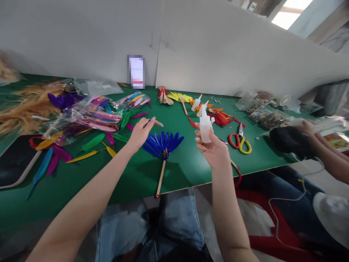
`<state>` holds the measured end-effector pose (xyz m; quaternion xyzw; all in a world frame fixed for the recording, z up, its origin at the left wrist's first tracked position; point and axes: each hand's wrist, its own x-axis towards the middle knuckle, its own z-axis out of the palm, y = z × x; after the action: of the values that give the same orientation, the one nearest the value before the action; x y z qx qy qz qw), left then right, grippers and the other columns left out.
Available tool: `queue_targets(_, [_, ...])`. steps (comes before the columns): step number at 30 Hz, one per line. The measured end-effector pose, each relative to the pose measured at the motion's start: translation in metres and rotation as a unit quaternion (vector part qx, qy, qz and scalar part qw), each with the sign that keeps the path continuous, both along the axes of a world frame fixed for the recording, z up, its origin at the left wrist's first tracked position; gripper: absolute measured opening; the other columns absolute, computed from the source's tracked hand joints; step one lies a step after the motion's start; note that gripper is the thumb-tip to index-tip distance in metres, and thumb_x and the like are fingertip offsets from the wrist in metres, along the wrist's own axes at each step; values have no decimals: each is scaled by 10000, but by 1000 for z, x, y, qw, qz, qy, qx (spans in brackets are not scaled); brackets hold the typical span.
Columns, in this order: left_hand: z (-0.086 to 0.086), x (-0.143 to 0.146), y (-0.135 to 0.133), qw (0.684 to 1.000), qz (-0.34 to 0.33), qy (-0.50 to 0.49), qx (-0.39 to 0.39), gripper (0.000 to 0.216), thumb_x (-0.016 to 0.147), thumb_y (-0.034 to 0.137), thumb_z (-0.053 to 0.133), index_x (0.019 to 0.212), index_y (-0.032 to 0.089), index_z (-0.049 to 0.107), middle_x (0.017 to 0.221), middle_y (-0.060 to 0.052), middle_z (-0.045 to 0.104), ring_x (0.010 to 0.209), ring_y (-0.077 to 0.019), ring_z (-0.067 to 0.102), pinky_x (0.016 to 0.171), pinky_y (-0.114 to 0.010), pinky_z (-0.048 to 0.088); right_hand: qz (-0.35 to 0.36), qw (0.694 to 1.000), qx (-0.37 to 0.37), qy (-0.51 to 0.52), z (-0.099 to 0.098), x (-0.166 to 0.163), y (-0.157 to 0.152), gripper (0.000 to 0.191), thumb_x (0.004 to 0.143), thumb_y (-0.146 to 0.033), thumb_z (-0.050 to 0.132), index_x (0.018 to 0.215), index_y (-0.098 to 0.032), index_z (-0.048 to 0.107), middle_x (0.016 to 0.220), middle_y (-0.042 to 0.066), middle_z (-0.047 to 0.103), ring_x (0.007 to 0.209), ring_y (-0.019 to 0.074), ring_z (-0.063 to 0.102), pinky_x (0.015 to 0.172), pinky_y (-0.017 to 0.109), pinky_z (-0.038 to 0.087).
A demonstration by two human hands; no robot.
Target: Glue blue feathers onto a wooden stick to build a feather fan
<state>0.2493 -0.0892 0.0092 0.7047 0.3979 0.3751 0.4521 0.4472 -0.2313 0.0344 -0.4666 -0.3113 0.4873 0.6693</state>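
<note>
My right hand (214,145) is wrapped round a translucent white squeeze glue bottle (205,127), held upright with its pointed nozzle on top. My left hand (143,131) is closed in a pinch, with a small dark sliver showing at the fingers; its kind is hard to make out. Between and below the hands lies a blue feather fan (163,143), its feathers spread away from me. Its thin wooden handle (161,178) points toward me and reaches the table's front edge.
Bagged coloured feathers (95,112) and loose feathers (92,142) lie left, beside a dark tray-like object (16,160). Behind stand a phone (136,72) and a yellow fan (180,96). Scissors (240,140) lie right. A co-worker's arm (324,145) is at far right.
</note>
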Motion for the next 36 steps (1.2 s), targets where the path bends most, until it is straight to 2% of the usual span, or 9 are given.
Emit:
queue_targets(4, [1,14,-26,975,-201,-83,-36,288,935,360,445,1073,255,675,1095,-41,620,1108,-202,518,980,-324,358,43,994,17,-95,26,1,2,351,761,-468,634,996,-211,682,821,34,657,574,108,557,403,209,372])
queue_targets(7, [10,14,-33,920,-345,-123,-138,343,952,385,409,1038,190,679,907,-70,698,1029,-204,599,919,-319,427,46,995,25,-89,26,4,7,386,785,-527,610,1033,-236,662,835,13,627,599,105,566,412,199,389])
queue_targets(10, [24,-6,-13,927,-265,-213,-155,368,951,395,418,919,153,693,574,-34,607,704,-170,634,668,-252,485,-32,997,54,-42,8,18,14,347,788,-538,606,989,-259,657,888,-6,617,674,91,577,504,191,456])
queue_targets(14, [37,-47,34,916,-25,-379,-128,413,984,320,322,843,194,689,705,-31,617,667,-123,595,528,-192,443,-162,984,50,-50,-31,40,23,306,709,-466,698,928,-261,635,886,-8,658,759,118,630,675,256,518])
queue_targets(19, [24,-58,57,919,91,-361,-132,449,974,268,346,651,165,640,656,-20,566,481,-76,448,440,-170,378,-168,976,40,-132,-65,42,36,367,663,-385,748,945,-217,586,975,47,699,969,191,647,859,353,492])
queue_targets(24, [17,-47,49,935,29,-322,-144,467,957,398,388,623,168,621,528,14,402,411,-78,343,382,-195,306,-159,961,18,-226,-81,39,54,426,655,-378,742,974,-211,515,988,64,702,930,192,649,872,375,480])
queue_targets(31, [33,-55,39,920,-64,-352,-163,426,944,465,383,807,168,655,671,-25,537,435,-77,418,407,-221,350,-144,930,-42,-334,-97,41,58,360,610,-335,757,891,-203,574,820,51,685,872,248,636,877,452,455])
queue_targets(33, [37,-52,33,916,-89,-354,-166,419,949,463,373,818,176,648,704,-28,544,437,-77,424,411,-227,354,-143,925,-52,-349,-97,43,55,431,580,-329,776,939,-190,580,892,80,679,942,270,622,917,476,427])
queue_targets(36, [43,-45,22,911,-102,-356,-179,423,959,464,345,809,195,633,711,-24,541,441,-80,431,414,-234,355,-164,911,-18,-378,-89,43,41,709,536,-315,811,1164,-179,511,1253,151,552,1182,295,511,1019,487,346])
